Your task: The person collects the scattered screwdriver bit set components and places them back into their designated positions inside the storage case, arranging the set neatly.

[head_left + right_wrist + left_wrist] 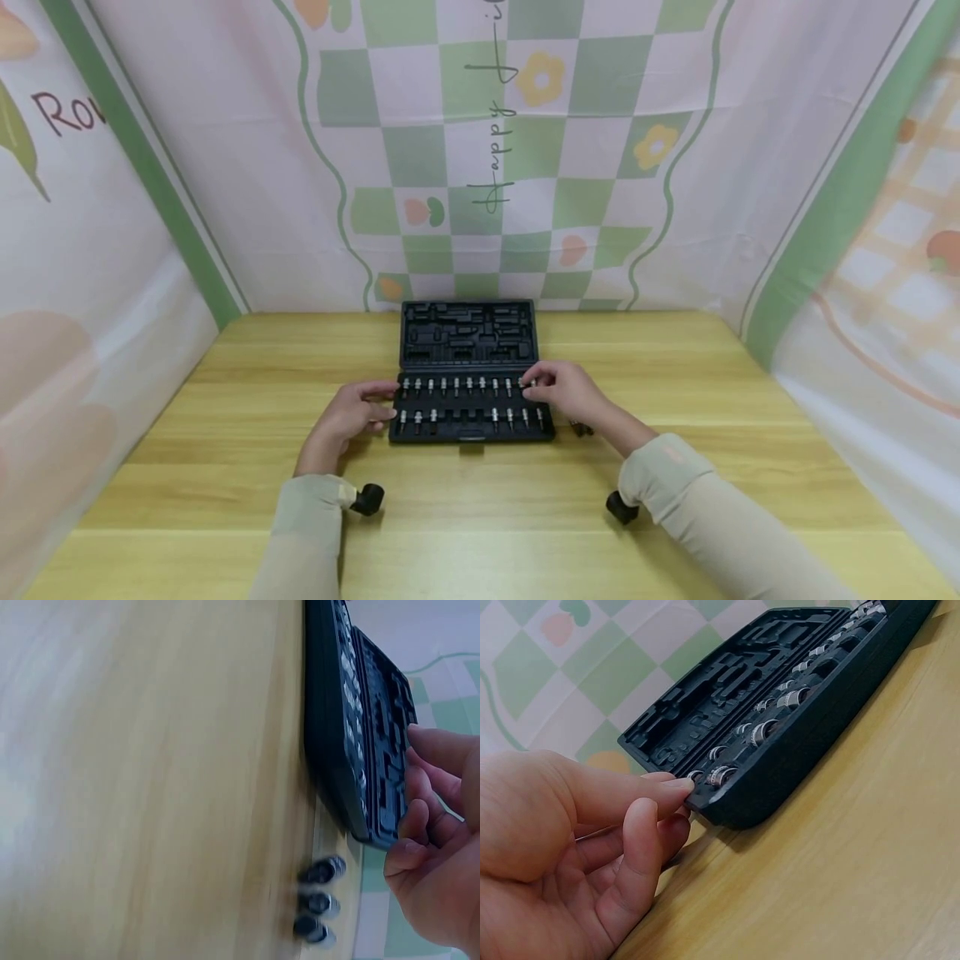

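An open black bit-socket case point(471, 431) stands on the table, its moulded lid point(468, 333) raised at the back. Silver-topped bit sockets point(456, 386) line the rear row; the front row has a gap in its middle. My left hand point(351, 414) touches the left end of the case with thumb and index finger, the other fingers loosely bent point(641, 847). My right hand point(567, 392) has its thumb and index fingertips at the right end of the rear row, around a socket there. Whether they pinch it is hidden. Loose bit sockets point(321, 902) stand beside the case, below this hand.
The wooden table point(480, 533) runs up to a printed fabric backdrop point(480, 167) right behind the lid. Fabric walls point(97, 350) flank both sides. Black wrist cameras point(369, 499) stick out from the cuffs near the tabletop.
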The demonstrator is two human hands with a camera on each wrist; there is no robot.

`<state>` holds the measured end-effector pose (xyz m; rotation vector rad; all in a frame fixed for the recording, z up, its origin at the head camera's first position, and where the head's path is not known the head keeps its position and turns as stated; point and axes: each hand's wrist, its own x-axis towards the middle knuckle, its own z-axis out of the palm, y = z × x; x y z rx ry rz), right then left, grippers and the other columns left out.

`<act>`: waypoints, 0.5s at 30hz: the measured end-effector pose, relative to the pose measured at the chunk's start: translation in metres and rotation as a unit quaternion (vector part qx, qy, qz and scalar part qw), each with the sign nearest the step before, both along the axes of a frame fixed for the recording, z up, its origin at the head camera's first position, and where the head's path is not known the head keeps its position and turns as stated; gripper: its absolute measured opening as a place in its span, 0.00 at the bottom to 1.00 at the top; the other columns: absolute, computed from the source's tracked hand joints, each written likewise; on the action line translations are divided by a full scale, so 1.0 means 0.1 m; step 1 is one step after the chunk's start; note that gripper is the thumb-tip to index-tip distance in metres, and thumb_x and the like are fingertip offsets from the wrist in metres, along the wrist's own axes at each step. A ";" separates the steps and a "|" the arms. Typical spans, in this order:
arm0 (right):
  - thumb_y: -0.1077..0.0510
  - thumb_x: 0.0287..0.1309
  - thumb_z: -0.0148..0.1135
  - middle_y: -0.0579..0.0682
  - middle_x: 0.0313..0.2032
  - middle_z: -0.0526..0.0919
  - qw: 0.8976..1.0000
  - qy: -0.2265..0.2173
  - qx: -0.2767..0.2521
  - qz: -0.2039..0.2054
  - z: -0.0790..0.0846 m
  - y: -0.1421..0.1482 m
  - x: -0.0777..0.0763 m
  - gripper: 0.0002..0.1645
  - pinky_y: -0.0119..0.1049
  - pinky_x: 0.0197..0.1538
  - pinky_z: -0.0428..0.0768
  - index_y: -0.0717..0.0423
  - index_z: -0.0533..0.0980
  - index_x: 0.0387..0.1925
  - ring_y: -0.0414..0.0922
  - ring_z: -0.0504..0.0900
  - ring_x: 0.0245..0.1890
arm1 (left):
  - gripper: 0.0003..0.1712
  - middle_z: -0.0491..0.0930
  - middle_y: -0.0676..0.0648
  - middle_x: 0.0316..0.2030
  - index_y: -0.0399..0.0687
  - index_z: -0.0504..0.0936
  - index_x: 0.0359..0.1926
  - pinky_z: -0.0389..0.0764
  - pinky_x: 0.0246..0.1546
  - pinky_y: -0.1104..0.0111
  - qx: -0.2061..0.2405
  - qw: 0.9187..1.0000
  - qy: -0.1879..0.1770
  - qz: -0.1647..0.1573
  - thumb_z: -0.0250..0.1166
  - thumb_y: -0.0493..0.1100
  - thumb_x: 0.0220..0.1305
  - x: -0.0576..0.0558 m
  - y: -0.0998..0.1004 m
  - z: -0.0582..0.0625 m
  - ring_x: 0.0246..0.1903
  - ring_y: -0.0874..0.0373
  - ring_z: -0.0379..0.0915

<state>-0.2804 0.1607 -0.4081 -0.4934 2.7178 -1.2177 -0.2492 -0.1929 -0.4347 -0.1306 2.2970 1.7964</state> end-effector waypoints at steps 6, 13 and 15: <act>0.61 0.59 0.67 0.50 0.26 0.77 1.000 -0.008 -0.007 -0.003 0.02 0.13 0.00 0.09 0.38 0.26 0.71 0.59 0.82 0.41 0.45 0.71 0.23 | 0.26 0.72 0.39 0.61 0.44 0.77 0.62 0.79 0.33 0.67 -0.005 1.000 0.002 0.001 0.63 0.29 0.62 0.00 0.00 0.01 0.39 0.55 0.76; 0.64 0.58 0.66 0.50 0.25 0.77 1.000 0.007 -0.003 0.012 0.02 0.27 0.02 0.08 0.39 0.28 0.73 0.62 0.81 0.40 0.46 0.73 0.25 | 0.26 0.72 0.39 0.61 0.44 0.77 0.62 0.79 0.33 0.67 -0.005 1.000 -0.001 0.002 0.63 0.29 0.62 0.00 0.01 0.01 0.39 0.55 0.76; 0.64 0.58 0.67 0.50 0.25 0.77 1.000 0.011 0.005 0.010 0.01 0.32 0.03 0.07 0.39 0.28 0.73 0.62 0.81 0.39 0.46 0.73 0.25 | 0.26 0.72 0.39 0.61 0.44 0.77 0.62 0.79 0.32 0.67 -0.002 1.000 -0.002 0.002 0.63 0.29 0.62 0.00 0.01 0.01 0.38 0.55 0.76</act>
